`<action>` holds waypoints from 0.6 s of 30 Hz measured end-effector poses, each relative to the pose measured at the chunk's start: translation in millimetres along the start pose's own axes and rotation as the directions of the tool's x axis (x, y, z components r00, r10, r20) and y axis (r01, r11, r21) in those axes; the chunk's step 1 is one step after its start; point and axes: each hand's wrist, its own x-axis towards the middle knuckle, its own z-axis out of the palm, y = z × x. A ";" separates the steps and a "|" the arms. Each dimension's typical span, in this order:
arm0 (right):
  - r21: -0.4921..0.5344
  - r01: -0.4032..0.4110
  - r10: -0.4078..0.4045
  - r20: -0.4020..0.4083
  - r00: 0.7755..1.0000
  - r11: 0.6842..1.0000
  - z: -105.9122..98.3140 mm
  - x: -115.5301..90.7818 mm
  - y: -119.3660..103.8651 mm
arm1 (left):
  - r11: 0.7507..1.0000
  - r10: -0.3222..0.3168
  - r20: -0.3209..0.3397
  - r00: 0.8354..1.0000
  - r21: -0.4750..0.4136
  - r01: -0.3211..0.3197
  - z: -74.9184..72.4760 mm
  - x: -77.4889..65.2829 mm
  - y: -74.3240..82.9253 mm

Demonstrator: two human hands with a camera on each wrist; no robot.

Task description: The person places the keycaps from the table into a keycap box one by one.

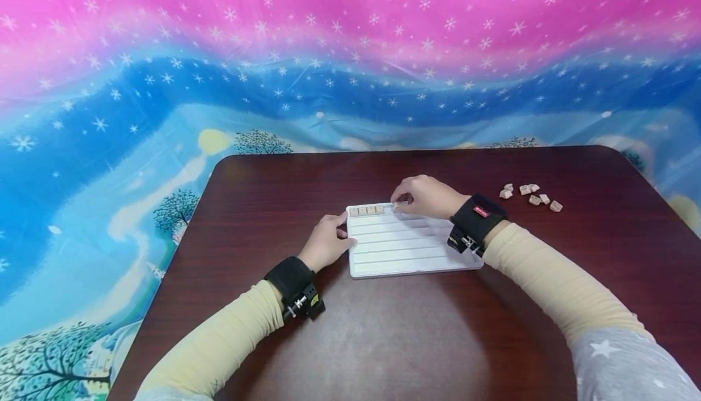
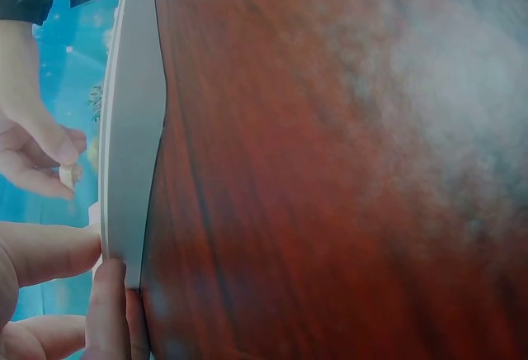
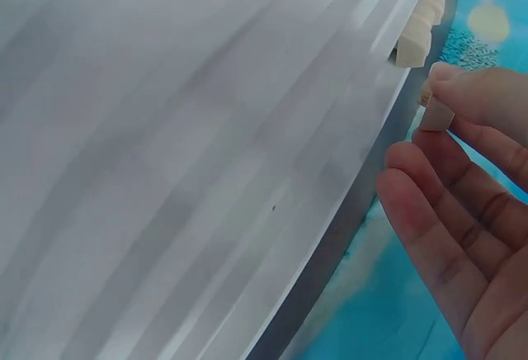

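Observation:
A white ridged tray [image 1: 408,254] lies on the table. Along its far row, at the left end, sit several beige keycaps [image 1: 367,210] side by side. My left hand [image 1: 325,244] grips the tray's left edge between thumb and fingers. Over the far edge, just right of the row, my right hand [image 1: 429,197] pinches one more keycap [image 3: 437,115] between thumb and index finger. The right wrist view shows that keycap a short gap away from the end of the row, the other fingers loosely bent below it.
Several loose keycaps [image 1: 534,200] are scattered on the dark wooden table [image 1: 263,194] to the right of the tray. Behind the table's far edge hangs a colourful cloth [image 1: 350,84].

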 end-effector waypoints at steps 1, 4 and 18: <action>0.000 -0.004 0.004 0.001 1.000 1.000 0.6 1.0 -0.4 | 1.000 0.001 0.001 1.000 -0.001 -0.001 0.0 0.0 0.0; -0.003 -0.004 0.004 0.007 1.000 1.000 3.4 4.1 -1.1 | 1.000 0.002 0.004 1.000 -0.003 -0.002 -0.1 -0.2 0.0; -0.050 -0.007 0.009 0.051 0.999 0.999 13.0 17.2 -7.6 | 1.000 -0.011 0.009 1.000 -0.026 0.011 -1.2 0.1 -0.3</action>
